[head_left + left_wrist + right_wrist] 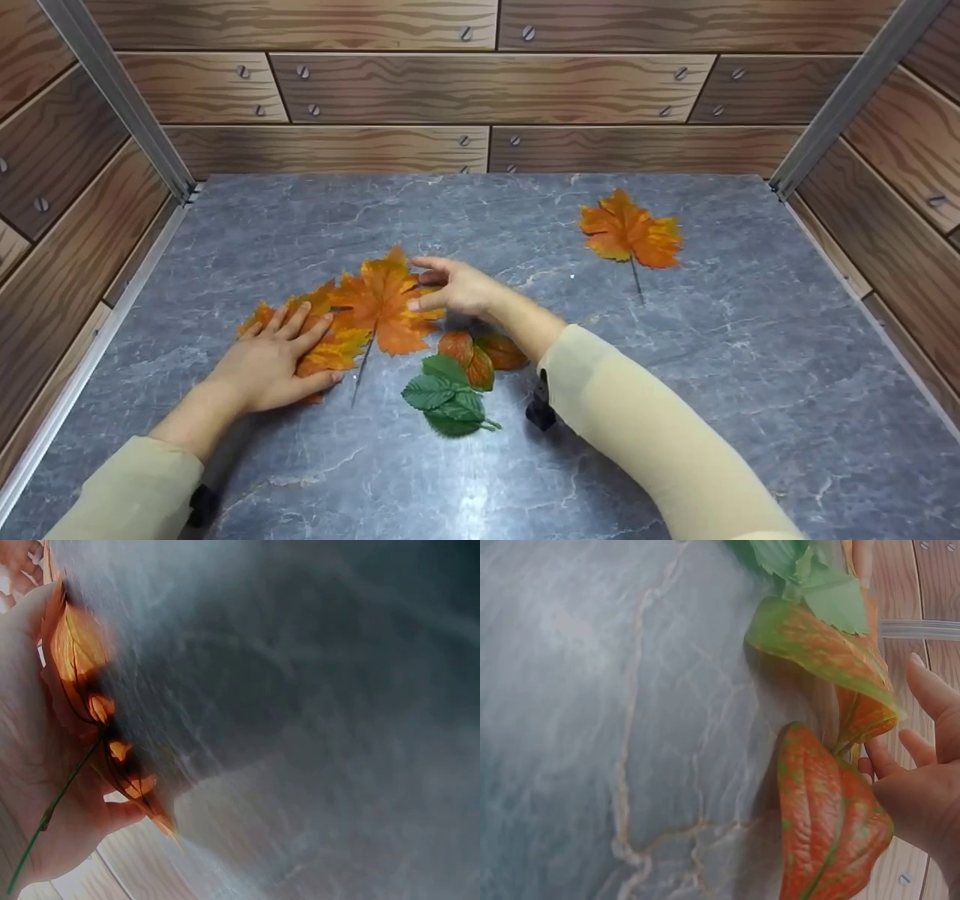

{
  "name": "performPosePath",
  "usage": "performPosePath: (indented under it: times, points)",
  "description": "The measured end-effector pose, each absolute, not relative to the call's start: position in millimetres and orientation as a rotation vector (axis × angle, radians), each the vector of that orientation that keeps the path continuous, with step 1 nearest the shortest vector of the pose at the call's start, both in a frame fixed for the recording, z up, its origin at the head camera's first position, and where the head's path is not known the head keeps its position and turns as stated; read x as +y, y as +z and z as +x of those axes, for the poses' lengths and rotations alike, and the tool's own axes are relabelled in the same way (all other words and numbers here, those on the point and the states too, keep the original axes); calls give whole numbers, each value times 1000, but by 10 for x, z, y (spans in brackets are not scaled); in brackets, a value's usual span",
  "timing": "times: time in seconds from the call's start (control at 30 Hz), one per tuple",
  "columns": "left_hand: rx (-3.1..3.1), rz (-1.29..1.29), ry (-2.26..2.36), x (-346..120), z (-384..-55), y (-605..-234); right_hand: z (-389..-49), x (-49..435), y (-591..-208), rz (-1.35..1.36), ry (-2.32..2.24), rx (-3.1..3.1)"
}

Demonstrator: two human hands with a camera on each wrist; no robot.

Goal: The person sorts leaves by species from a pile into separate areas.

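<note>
My left hand [274,360] lies with fingers spread over an orange-yellow maple leaf [337,349] at the left of the table. In the left wrist view this leaf [79,645], with its green stem, shows beneath the palm. Partly overlapping it is a second orange maple leaf [382,304], its thin stem pointing toward the front. At that leaf's right edge is my right hand [465,289], thumb and fingers apart; whether it touches the leaf is unclear. Just below the right hand sit a red-orange leaf cluster [480,364] and a green leaf sprig [450,397] overlapping it.
Another orange maple leaf [626,229] rests alone at the back right, stem toward the front. Grey marbled table [712,390] lies under everything. Wood-patterned walls [487,86] and metal corner posts [124,97] border its back and sides.
</note>
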State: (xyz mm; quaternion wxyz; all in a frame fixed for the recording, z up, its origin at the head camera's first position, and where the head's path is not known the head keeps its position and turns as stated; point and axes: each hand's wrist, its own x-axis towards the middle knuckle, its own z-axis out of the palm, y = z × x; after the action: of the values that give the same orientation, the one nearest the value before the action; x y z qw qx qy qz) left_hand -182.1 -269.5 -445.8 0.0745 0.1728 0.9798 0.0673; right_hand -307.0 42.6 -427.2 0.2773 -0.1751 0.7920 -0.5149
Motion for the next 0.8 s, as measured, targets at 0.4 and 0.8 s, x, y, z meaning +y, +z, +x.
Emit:
performPosePath:
  times: [0.4,0.8]
  points:
    - [2946,517,201,-2696,-1809,-4465,-3007,342,-4348,-597,-1189,2346]
    - [2954,524,214,-2692,-1809,-4462,-2969,312,-4368,-650,-951,2536]
